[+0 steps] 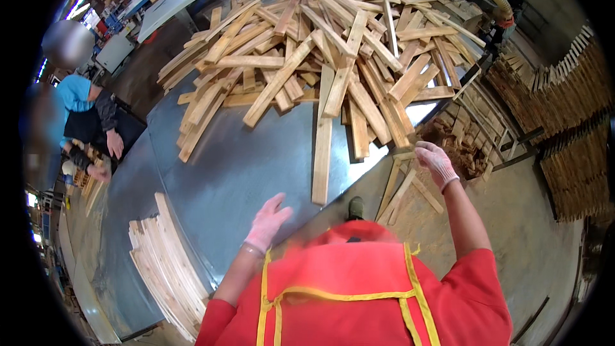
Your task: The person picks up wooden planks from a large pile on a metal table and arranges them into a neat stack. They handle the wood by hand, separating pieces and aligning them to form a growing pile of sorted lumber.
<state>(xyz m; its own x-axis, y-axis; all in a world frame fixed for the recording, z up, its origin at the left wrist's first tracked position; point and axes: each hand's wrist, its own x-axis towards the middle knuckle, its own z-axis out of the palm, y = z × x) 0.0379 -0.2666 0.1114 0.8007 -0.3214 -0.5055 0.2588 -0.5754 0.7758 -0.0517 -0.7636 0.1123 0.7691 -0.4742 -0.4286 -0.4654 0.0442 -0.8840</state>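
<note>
My left hand [269, 223], in a pale pinkish glove, hovers over the near part of the grey metal table [237, 166]. Its fingers are spread and nothing is in them. Out to the right, past the table edge, my right hand [437, 163] wears a similar glove. Its fingers reach out, apparently holding nothing, close to the ends of some wood slats [398, 125]; whether they touch is unclear. A large jumbled pile of wood slats [275, 61] covers the far part of the table. One long slat [322, 154] points toward me from it, between my hands.
A neat row of slats [163, 263] lies at the table's near left. Another person [80, 109] in blue works at the left. Loose slats [403, 189] lean below the right edge, beside a bin of wood offcuts [458, 144]. Stacked boards [564, 122] stand far right.
</note>
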